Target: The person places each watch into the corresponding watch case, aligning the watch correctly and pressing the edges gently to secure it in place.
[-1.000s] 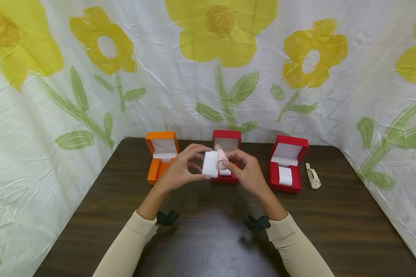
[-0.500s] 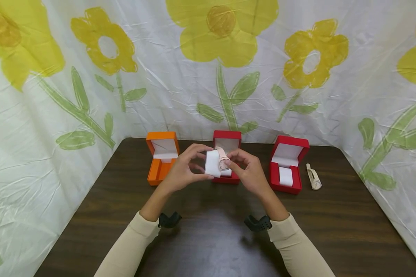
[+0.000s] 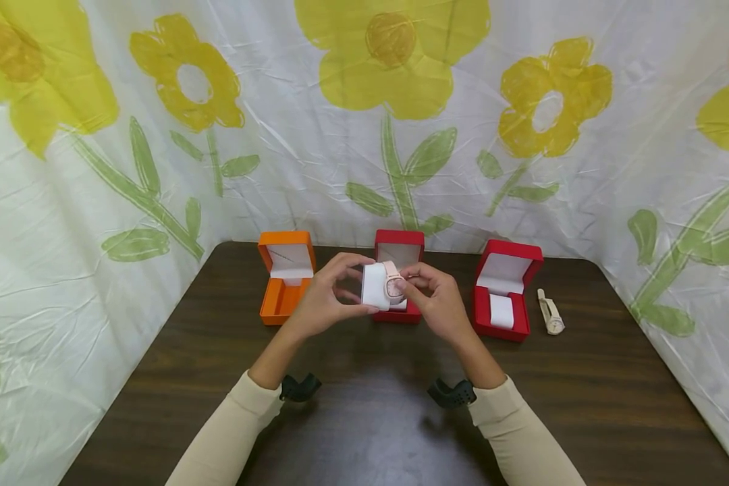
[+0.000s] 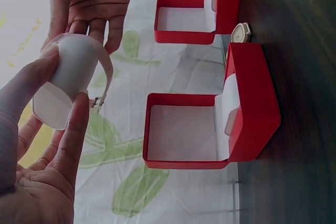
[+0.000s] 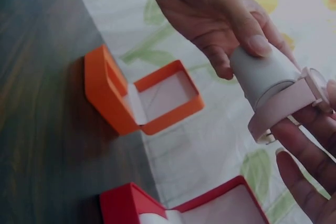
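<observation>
My left hand (image 3: 322,295) pinches a white watch cushion (image 3: 374,286) between thumb and fingers, raised in front of the middle red box. At the cushion's right end, my right hand (image 3: 439,297) holds a pale pink wristwatch (image 3: 394,287) by its case. The right wrist view shows the watch's pink strap (image 5: 281,107) looped around that end of the cushion, its lower part hanging away from the surface. A metal buckle (image 4: 96,102) shows on the strap in the left wrist view. The right fingers partly cover the watch face.
Behind the hands stands an open red watch box (image 3: 399,236) with a white cushion inside. An open orange box (image 3: 272,300) is to the left. Another open red box (image 3: 519,314), also with a cushion, stands right, beside a cream wristwatch (image 3: 550,313) lying on the dark wooden table (image 3: 589,391).
The pink watch has turned from leaning up-left to a more upright stance at the cushion's right end. Cushion and left hand have shifted slightly right. The boxes stay put.
</observation>
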The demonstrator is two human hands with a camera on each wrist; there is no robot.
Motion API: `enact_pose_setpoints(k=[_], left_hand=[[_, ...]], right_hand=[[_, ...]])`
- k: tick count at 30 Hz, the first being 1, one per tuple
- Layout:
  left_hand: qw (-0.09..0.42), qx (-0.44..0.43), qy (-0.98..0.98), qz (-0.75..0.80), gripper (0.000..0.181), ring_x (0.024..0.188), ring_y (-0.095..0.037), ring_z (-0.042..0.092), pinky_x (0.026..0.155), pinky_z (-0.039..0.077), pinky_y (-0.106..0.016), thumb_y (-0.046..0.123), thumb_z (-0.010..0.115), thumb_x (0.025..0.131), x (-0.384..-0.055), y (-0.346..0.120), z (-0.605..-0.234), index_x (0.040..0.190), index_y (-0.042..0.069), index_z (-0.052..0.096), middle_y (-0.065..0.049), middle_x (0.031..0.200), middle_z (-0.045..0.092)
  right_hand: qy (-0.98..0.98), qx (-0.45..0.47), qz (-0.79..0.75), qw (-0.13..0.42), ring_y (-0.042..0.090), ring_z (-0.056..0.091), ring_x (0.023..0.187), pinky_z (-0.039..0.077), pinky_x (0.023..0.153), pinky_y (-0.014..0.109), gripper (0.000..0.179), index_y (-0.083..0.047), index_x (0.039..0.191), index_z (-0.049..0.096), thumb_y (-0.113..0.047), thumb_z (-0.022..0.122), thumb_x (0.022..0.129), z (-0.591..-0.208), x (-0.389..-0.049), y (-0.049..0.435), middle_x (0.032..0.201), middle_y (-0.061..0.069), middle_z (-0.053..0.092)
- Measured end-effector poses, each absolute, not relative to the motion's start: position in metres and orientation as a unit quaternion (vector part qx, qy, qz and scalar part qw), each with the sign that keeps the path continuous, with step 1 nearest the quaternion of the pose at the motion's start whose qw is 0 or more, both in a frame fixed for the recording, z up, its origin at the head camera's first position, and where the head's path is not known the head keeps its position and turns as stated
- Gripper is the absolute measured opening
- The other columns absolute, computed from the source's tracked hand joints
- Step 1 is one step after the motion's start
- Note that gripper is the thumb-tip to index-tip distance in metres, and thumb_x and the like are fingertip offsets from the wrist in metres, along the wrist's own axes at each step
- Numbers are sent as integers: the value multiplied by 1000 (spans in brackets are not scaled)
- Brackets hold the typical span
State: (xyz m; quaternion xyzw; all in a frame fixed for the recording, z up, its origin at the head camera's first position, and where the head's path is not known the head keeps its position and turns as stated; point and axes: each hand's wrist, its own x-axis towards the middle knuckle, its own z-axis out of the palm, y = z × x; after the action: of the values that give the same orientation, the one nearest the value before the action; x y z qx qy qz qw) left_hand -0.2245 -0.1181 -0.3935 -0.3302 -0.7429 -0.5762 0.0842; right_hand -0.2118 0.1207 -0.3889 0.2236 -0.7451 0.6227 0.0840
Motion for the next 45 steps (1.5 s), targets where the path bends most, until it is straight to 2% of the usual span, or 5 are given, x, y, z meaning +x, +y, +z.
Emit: enact_pose_setpoints(k=[12, 26, 34, 40, 45], left_hand=[[83, -303, -748, -585, 72, 104, -35, 61, 70, 63, -40, -7, 89, 70, -220, -115, -390, 134, 5, 59, -12, 134, 52], [87, -319, -736, -590, 71, 103, -28, 62, 70, 63, -37, 2, 91, 72, -222, -118, -393, 134, 15, 60, -3, 133, 53], [67, -307, -738, -597, 72, 107, -32, 62, 73, 63, -37, -8, 88, 72, -216, -118, -382, 135, 6, 58, -8, 135, 51], [53, -312, -727, -609, 69, 109, -35, 60, 76, 62, -39, -9, 85, 75, -203, -117, -362, 136, 2, 56, -10, 135, 51], [49, -316, -725, -610, 70, 110, -36, 60, 77, 62, -39, -8, 85, 76, -201, -118, -359, 138, 3, 55, -9, 135, 52]], right_hand=[[-717, 231, 654, 68, 19, 67, 74, 62, 73, 31, 13, 3, 106, 67, -6, 69, 96, -387, -211, 118, 96, 21, 74], [-705, 216, 672, 70, 23, 69, 68, 63, 69, 35, 15, 4, 105, 68, -7, 71, 95, -389, -208, 108, 91, 20, 71], [-743, 218, 623, 110, 24, 67, 90, 58, 83, 27, 17, -5, 111, 72, -15, 70, 97, -386, -206, 114, 102, 10, 73], [-753, 314, 576, 53, 33, 53, 129, 51, 101, 28, 68, -7, 148, 50, 6, 75, 86, -376, -209, 129, 145, 12, 53], [-756, 365, 543, 20, 30, 48, 135, 48, 106, 31, 91, -2, 155, 37, 8, 83, 77, -357, -199, 131, 154, 14, 45]])
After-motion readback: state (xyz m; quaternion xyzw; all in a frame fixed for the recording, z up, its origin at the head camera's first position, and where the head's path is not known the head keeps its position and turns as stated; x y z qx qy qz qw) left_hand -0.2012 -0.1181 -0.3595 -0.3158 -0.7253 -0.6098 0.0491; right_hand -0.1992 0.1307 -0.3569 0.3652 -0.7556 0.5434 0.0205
